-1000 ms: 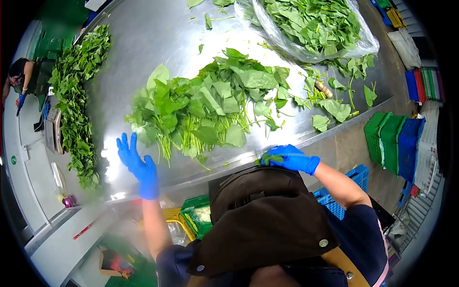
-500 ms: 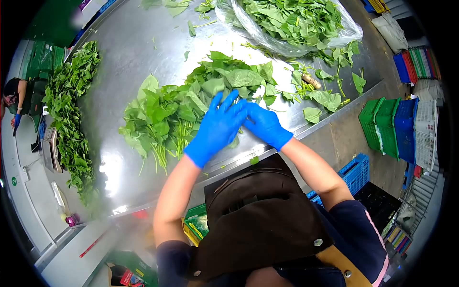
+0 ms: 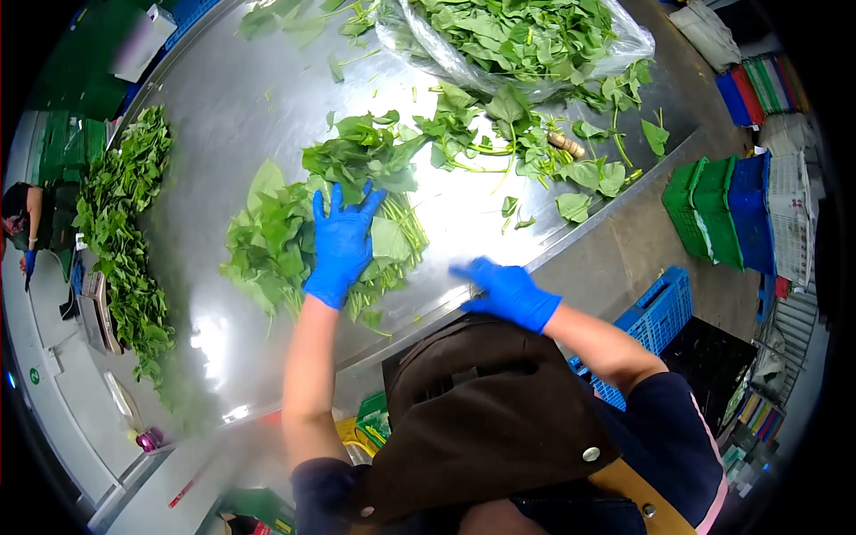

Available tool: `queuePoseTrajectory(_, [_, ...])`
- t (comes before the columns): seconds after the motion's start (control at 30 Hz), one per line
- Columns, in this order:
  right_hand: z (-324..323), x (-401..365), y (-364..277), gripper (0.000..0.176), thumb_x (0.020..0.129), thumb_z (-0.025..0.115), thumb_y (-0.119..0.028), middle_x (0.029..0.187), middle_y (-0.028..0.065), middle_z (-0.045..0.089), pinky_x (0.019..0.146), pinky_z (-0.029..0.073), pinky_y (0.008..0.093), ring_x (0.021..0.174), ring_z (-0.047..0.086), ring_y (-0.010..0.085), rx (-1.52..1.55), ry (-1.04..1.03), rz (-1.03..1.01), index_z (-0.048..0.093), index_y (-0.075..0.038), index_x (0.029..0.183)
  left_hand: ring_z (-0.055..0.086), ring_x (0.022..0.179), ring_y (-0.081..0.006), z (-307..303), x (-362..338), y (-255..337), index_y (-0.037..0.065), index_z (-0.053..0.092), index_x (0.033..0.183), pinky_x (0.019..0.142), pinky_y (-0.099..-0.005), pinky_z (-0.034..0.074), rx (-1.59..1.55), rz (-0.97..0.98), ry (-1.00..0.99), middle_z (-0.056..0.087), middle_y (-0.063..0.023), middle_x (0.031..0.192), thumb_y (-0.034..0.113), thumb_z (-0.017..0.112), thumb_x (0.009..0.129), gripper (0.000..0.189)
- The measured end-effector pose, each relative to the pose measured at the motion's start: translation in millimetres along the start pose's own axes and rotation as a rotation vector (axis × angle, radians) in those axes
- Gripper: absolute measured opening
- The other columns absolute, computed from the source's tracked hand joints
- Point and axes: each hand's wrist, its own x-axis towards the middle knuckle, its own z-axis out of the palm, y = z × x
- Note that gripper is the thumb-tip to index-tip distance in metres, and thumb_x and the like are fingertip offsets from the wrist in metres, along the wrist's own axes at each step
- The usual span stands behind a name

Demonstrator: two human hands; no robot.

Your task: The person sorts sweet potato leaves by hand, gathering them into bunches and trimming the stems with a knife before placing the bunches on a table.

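Head view: see blue-gloved left hand (image 3: 341, 250) just left of centre, palm down on a leafy heap (image 3: 267, 236), fingers spread wide over leaves and stems (image 3: 406, 223). Note blue-gloved right hand (image 3: 510, 296) lower and to the right, apart from the greens, over the near edge of a steel table (image 3: 464, 227); blurred, pointing left. Cannot tell whether pinching anything.

Find leafy heap left of centre, directly on the steel, with stems fanning out to the right of the left hand. See loose sprigs (image 3: 459, 116) at upper centre, and a short brown ringed piece (image 3: 566, 144) at upper right among scattered leaves.

Containers: at top right, find a clear plastic bag (image 3: 635, 46), mouth wide open, heaped with green leaves (image 3: 517, 40). Toward right edge, count two green crates (image 3: 700, 209), a blue crate (image 3: 753, 212) and a white crate (image 3: 789, 214), set close together; cannot make out contents. Lower right: note a lower blue crate (image 3: 655, 325), partly hidden by the right arm; cannot read the inside.

Far left: see a long row of greens (image 3: 125, 241), and beyond it another person (image 3: 22, 214) at the frame's edge.
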Motion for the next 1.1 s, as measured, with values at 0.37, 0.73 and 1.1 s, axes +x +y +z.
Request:
queuePoseTrajectory(0.37, [-140, 58, 26, 0.017, 0.078, 0.064, -0.019, 0.082, 0.0084, 0.06, 0.06, 0.047, 0.0334, 0.068, 0.06, 0.0243, 0.077, 0.716, 0.116, 0.066, -0.015, 0.095, 0.034, 0.128, -0.0353, -24, 2, 21, 0.018, 0.05, 0.128, 0.107, -0.0567, 0.008, -0.111, -0.058, -0.074, 0.044, -0.0058, 0.137, 0.016, 0.056, 0.079, 0.049])
queuePoseTrajectory(0.73, [-206, 50, 37, 0.02, 0.082, 0.062, -0.021, 0.087, 0.0096, 0.065, 0.067, 0.048, 0.0311, 0.077, 0.063, 0.0226, 0.327, 0.581, 0.062, 0.066, -0.01, 0.099, 0.059, 0.095, -0.0236, -51, -1, 121, 0.003, 0.064, 0.105, 0.086, -0.033, 0.044, -0.78, -0.498, 0.464, 0.065, -0.0105, 0.101, 0.009, 0.06, 0.083, 0.023])
queuePoseTrajectory(1.1, [-193, 38, -4, 0.021, 0.076, 0.071, -0.015, 0.087, 0.0076, 0.067, 0.054, 0.049, 0.0261, 0.062, 0.064, 0.0184, 0.389, 0.583, -0.485, 0.067, -0.011, 0.097, 0.055, 0.063, -0.0121, -49, 81, 197, -0.004, 0.063, 0.099, 0.058, -0.0242, 0.045, -1.491, -0.913, 0.598, 0.064, -0.009, 0.085, 0.008, 0.063, 0.083, 0.02])
